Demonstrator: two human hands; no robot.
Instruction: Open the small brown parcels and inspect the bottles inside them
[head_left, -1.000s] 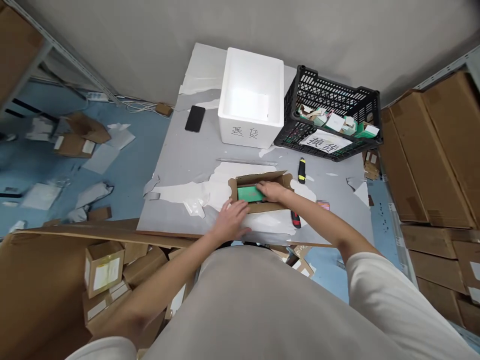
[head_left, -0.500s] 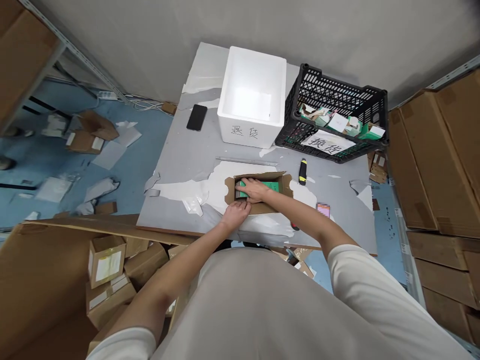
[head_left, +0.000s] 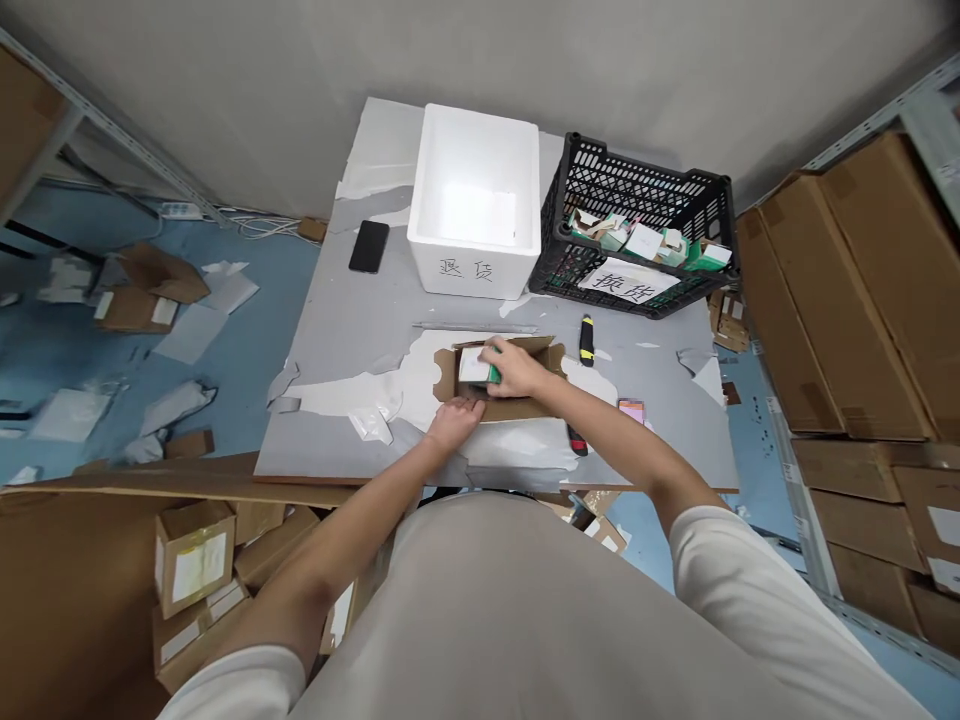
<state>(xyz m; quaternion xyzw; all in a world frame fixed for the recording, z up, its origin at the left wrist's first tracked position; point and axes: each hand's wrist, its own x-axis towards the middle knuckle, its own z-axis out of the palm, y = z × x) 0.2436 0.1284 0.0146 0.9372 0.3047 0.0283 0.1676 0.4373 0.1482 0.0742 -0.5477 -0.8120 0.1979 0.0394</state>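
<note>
An open cardboard box [head_left: 555,362] lies on the table in front of me, on torn white paper. My right hand [head_left: 514,367] grips a small green box with a white end [head_left: 473,366], which is tilted up at the left part of the cardboard box, its white end facing up. My left hand [head_left: 458,420] pinches the near wall of the cardboard box, close to its left corner. The fingers of my left hand are partly hidden behind that wall.
Behind stand a white foam box [head_left: 474,268] and a black plastic crate [head_left: 637,180] holding several small boxes. On the table [head_left: 330,310] lie a phone [head_left: 369,246], a black-and-yellow cutter [head_left: 586,340], a red-and-black tool [head_left: 576,440] and a pink card [head_left: 631,409].
My right hand has taken hold of the small green box and tipped it up, so its white end now shows. My left hand stays at the cardboard box's near wall. The view has shifted slightly.
</note>
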